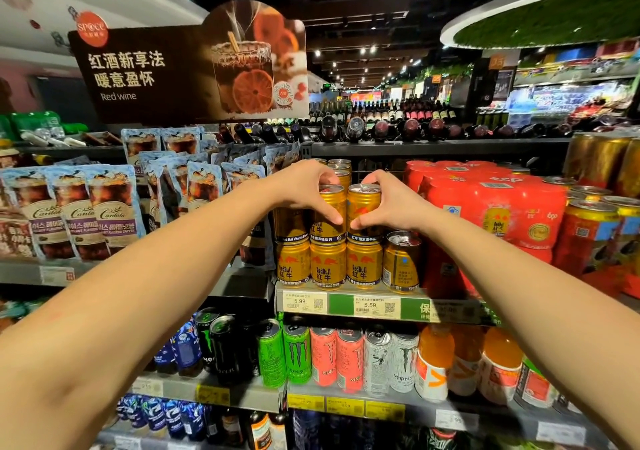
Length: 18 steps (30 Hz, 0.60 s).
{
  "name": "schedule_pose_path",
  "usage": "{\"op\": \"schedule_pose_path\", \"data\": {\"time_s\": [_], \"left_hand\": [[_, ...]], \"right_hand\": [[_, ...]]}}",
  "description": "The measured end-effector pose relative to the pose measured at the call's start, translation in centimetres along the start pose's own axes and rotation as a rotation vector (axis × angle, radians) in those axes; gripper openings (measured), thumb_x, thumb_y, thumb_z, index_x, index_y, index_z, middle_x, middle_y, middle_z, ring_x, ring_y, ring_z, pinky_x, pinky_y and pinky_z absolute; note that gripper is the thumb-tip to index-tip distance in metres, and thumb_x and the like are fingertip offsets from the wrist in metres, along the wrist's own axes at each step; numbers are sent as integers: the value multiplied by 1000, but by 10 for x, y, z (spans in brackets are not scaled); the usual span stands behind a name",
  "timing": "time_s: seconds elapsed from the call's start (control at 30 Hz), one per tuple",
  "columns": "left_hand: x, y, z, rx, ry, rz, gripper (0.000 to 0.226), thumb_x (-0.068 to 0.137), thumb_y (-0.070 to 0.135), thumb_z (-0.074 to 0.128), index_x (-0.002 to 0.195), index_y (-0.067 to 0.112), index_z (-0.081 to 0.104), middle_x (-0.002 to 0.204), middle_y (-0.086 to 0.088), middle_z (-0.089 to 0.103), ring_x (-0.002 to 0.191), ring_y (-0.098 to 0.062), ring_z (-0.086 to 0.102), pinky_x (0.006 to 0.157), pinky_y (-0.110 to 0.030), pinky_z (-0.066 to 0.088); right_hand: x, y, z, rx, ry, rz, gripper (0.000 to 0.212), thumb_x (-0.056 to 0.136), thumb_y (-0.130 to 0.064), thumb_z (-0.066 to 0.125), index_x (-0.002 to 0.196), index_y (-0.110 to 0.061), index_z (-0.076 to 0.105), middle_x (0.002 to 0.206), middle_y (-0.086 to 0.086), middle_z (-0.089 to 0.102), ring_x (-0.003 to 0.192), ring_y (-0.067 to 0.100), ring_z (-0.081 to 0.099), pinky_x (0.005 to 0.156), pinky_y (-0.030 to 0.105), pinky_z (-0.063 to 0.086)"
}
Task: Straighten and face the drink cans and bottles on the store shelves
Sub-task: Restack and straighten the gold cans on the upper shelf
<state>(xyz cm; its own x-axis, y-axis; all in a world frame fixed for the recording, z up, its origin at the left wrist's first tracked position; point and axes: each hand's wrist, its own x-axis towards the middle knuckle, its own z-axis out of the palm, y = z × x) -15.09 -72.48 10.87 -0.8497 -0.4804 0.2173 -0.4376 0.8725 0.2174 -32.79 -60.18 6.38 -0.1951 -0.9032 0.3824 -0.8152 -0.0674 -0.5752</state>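
- Up top, the gold cans stand two tiers high on the middle shelf (346,311), hemmed in by hanging coffee pouches (104,214) on the left and red shrink-wrapped packs (485,207) on the right; a dark shelf edge runs just above them, leaving little room overhead.
- Left hand (304,189) curls its grip round the upper-tier left can (327,221), fingers over the rim, thumb down the front.
- Right hand (384,196) grips the upper-tier right can (363,207) the same way; the two thumbs nearly meet between the cans, which stand upright and side by side.
- Bottom tier: three gold cans (329,269) face forward, and a fourth can (401,262) at the right end shows its back label.
- Price tags (375,305) line the shelf lip.
- One shelf down stand tall energy drink cans (298,352) in black, green, pink and white, then orange bottles (433,359) at the right.
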Motion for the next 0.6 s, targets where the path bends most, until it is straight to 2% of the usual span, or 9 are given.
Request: {"op": "schedule_pose_path", "data": {"time_s": [0.13,0.23,0.3,0.37,0.5,0.6], "left_hand": [[-4,2,-1,25,-6,-7,89,56,56,88,130,17,58,127,3,62,110,-11,56,95,-28,44],[-7,6,1,70,12,-4,87,58,59,86,130,17,59,127,1,63,114,-17,58,100,-36,47],[-10,6,2,91,25,-12,90,60,61,84,133,18,57,131,0,62,119,-19,56,104,-40,45],[-12,7,3,103,35,-23,94,61,63,82,138,18,53,137,-1,58,125,-20,54,108,-41,42],[-14,9,3,136,41,-34,97,62,66,79,141,18,50,142,-1,55,130,-21,50,112,-43,37],[-14,11,4,169,47,-44,97,61,70,77,140,19,51,140,-1,57,131,-23,50,113,-45,34]], "right_hand": [[0,0,0,17,-34,19,81,58,-31,94,121,-16,45,116,3,58,100,18,61,86,38,54],[-1,0,-3,-3,-68,30,81,60,-35,92,122,-20,42,108,-4,58,90,7,59,71,25,49],[-2,0,-5,8,-91,42,80,63,-35,91,123,-21,41,106,-6,59,86,2,57,66,21,45],[-2,2,-7,18,-97,51,78,66,-35,89,126,-21,41,111,-3,61,89,4,58,73,21,46],[-3,2,-9,-3,-97,68,79,66,-37,88,128,-22,43,115,-3,61,98,13,61,88,31,50],[-4,-2,-10,-9,-93,77,76,65,-35,89,126,-22,45,112,-3,63,98,16,63,87,32,51]]}}
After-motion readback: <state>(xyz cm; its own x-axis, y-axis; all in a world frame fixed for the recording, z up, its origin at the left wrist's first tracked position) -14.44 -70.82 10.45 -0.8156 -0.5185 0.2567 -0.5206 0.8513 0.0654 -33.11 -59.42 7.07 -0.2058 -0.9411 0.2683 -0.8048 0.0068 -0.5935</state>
